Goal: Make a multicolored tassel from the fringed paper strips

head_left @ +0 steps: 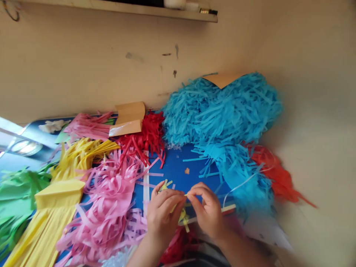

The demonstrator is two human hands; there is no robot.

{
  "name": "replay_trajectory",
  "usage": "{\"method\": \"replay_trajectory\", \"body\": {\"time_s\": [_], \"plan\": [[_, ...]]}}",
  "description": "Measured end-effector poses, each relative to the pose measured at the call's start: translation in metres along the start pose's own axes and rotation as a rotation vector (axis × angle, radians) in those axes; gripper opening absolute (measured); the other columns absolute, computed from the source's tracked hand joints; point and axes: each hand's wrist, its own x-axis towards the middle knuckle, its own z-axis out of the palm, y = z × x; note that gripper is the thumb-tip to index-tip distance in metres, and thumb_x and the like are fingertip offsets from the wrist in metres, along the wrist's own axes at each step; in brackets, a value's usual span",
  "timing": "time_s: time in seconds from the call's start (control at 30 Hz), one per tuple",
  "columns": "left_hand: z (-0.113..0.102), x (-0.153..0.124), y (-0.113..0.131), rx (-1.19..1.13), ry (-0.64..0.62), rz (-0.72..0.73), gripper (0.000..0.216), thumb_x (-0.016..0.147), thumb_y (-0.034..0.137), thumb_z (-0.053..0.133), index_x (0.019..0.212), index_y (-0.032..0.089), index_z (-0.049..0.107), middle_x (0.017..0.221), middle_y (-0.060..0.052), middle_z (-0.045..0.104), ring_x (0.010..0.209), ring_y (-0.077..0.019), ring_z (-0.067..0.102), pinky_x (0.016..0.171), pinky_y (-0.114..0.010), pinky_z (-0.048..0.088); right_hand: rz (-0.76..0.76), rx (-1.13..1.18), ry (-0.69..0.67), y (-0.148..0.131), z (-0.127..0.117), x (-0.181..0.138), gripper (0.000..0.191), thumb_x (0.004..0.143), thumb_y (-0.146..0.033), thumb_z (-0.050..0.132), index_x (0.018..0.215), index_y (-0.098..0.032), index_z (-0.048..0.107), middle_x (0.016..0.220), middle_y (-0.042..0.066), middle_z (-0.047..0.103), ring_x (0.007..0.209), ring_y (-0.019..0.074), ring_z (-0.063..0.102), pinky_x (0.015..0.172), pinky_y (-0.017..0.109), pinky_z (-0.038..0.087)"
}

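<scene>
Fringed yellow tissue paper [183, 217] is gathered in my left hand [164, 213], its loose strips poking out above and below the closed fingers. Close by on the right, my right hand [206, 211] pinches thumb and forefinger on a thin yellow end that reaches across from the left hand. Both hands are over the blue tabletop [174, 163]. Red fringed paper [178, 246] lies beneath my forearms, partly hidden by them. Left of my left hand is a heap of pink fringed paper [111, 207].
A big blue fringed heap [222, 111] stands against the wall, with orange-red fringe [275, 170] at its right. Yellow fringe [44, 237] and green fringe [19, 193] lie at left. Dark red strips [144, 137] and tan card [129, 113] sit behind. A shelf [125, 8] runs above.
</scene>
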Motion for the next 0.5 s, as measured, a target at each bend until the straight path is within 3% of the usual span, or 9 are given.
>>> {"method": "replay_trajectory", "body": {"time_s": [0.27,0.5], "plan": [[0.006,0.002,0.0,-0.012,-0.016,0.045,0.02,0.082,0.006,0.065,0.091,0.023,0.064,0.083,0.002,0.074,0.077,-0.0128,0.07,0.106,-0.038,0.039,-0.071,-0.031,0.04,0.0,-0.007,-0.001,0.011,0.092,-0.011,0.056,0.086,-0.02,0.059,0.08,0.002,0.063,0.078,0.0149,0.06,0.073,0.027,0.049],[0.014,0.006,0.004,-0.004,-0.052,-0.063,0.008,0.085,0.016,0.064,0.085,0.024,0.06,0.078,0.003,0.073,0.075,-0.0143,0.071,0.097,-0.036,0.048,-0.136,-0.109,0.025,-0.002,-0.005,-0.001,0.012,0.093,-0.011,0.054,0.086,-0.02,0.057,0.079,0.003,0.063,0.078,0.0163,0.059,0.074,0.032,0.047]]}}
